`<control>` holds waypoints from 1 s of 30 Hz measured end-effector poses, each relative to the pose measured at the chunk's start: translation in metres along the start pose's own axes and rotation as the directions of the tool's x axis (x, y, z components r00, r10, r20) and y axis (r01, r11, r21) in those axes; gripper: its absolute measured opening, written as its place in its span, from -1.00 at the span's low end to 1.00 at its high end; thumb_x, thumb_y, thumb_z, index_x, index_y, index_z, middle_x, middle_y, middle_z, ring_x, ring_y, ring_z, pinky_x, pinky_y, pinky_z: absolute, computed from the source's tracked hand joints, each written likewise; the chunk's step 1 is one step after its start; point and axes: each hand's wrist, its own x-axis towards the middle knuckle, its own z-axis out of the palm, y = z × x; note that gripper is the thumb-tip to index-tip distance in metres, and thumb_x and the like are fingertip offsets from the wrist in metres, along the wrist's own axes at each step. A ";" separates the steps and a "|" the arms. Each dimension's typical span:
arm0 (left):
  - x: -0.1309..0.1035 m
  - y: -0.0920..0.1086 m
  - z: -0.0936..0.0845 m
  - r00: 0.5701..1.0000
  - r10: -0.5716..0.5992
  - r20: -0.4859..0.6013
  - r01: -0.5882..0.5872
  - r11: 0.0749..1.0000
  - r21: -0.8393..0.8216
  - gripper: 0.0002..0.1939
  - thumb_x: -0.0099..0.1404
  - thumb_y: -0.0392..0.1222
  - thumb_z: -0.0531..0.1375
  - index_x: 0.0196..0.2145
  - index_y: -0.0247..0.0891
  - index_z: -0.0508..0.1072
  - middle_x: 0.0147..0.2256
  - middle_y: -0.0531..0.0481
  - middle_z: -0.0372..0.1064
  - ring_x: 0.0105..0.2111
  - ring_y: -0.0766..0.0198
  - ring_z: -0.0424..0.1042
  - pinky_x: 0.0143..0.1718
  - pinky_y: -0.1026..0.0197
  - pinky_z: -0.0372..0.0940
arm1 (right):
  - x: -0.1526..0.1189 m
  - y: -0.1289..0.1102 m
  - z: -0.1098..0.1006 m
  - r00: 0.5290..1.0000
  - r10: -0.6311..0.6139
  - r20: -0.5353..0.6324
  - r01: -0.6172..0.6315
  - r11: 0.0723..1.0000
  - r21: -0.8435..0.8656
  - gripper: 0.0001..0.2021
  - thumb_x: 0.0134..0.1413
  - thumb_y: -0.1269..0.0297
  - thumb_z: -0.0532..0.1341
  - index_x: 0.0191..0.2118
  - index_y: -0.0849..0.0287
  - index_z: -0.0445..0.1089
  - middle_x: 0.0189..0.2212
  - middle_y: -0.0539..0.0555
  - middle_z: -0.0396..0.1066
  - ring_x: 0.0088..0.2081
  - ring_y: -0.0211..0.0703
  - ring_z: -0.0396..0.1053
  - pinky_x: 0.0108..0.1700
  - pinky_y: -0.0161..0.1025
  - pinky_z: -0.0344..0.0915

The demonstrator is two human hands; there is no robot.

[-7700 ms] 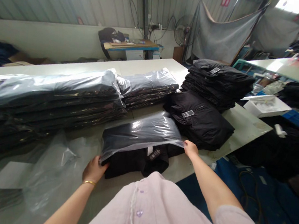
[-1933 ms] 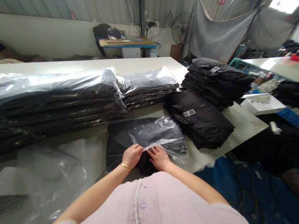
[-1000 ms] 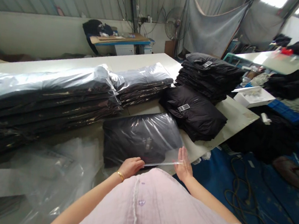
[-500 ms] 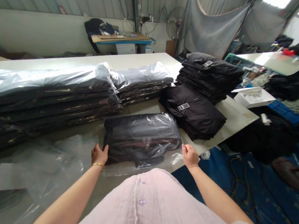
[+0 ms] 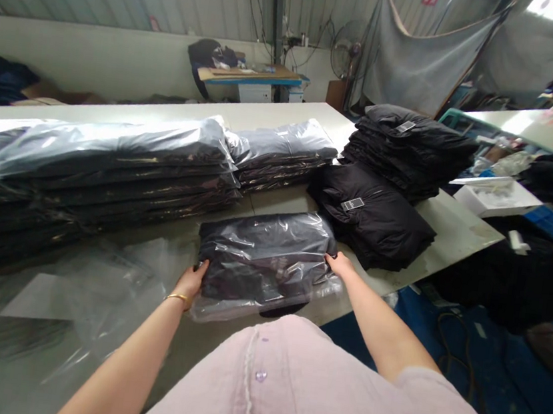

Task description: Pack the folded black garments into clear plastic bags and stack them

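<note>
A folded dark garment in a clear plastic bag (image 5: pixel 265 253) lies on the table in front of me. My left hand (image 5: pixel 192 278) grips its left edge, thumb on top and the other fingers partly hidden. At the right edge, my right hand (image 5: pixel 338 264) is closed on the bag's side. A bit of dark cloth shows beyond the bag's near edge. Just behind my right hand lies a folded black jacket (image 5: pixel 380 223) with a tag, and beyond it rises a stack of folded black jackets (image 5: pixel 409 149).
Tall stacks of bagged garments (image 5: pixel 111 160) stand on the left, with a shorter bagged stack (image 5: pixel 287 155) beside them. Loose clear bags (image 5: pixel 115 288) lie at the near left. A white box (image 5: pixel 497 196) and dark cloth (image 5: pixel 520 277) are off the table's right edge.
My right hand has moved inward and up along the bag's right edge. My left hand still holds the left edge. The bag's near side has shifted and dark cloth now shows there.
</note>
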 end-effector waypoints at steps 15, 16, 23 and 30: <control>-0.060 -0.008 -0.019 0.983 0.166 -0.080 -0.078 0.767 0.637 -0.25 0.33 0.18 -0.04 0.31 -0.36 0.03 0.10 -0.44 0.29 0.02 -0.22 0.36 -0.02 -0.14 0.22 | -0.048 0.034 -0.001 0.934 -0.218 -0.282 0.151 0.958 -0.243 -0.25 0.21 -0.26 -0.12 0.31 0.19 0.08 0.04 0.33 0.34 0.07 0.18 0.29 0.09 0.03 0.15; -0.063 -0.003 -0.018 0.952 0.285 -0.112 -0.145 0.744 0.653 -0.26 0.32 0.14 -0.01 0.32 -0.34 0.04 0.15 -0.42 0.24 0.07 -0.23 0.30 0.03 -0.17 0.18 | -0.048 0.026 -0.003 0.897 -0.291 -0.333 0.214 0.944 -0.249 -0.30 0.25 -0.18 -0.12 0.32 0.21 0.07 0.07 0.33 0.30 0.10 0.18 0.25 0.13 0.03 0.10; -0.049 0.034 0.030 0.670 0.701 0.246 -0.697 0.478 0.535 -0.40 0.31 0.10 0.08 0.21 -0.23 0.28 0.15 -0.20 0.29 0.17 -0.03 0.20 0.25 -0.07 -0.05 | -0.050 -0.049 0.013 0.680 -0.729 -0.071 0.662 0.653 -0.367 -0.26 0.13 -0.29 0.00 0.32 0.00 0.10 0.35 0.15 -0.04 0.35 0.24 -0.23 0.31 0.15 -0.32; -0.019 -0.027 0.058 0.542 0.726 0.422 -0.793 0.276 0.544 -0.30 0.33 0.18 0.02 0.33 -0.13 0.07 0.36 -0.07 -0.10 0.36 0.11 -0.15 0.34 -0.05 -0.28 | -0.044 -0.034 0.042 0.665 -0.738 0.117 0.709 0.573 -0.411 -0.03 -0.06 -0.45 0.04 0.39 -0.11 -0.19 0.42 0.10 -0.49 0.37 0.35 -0.55 0.25 0.36 -0.58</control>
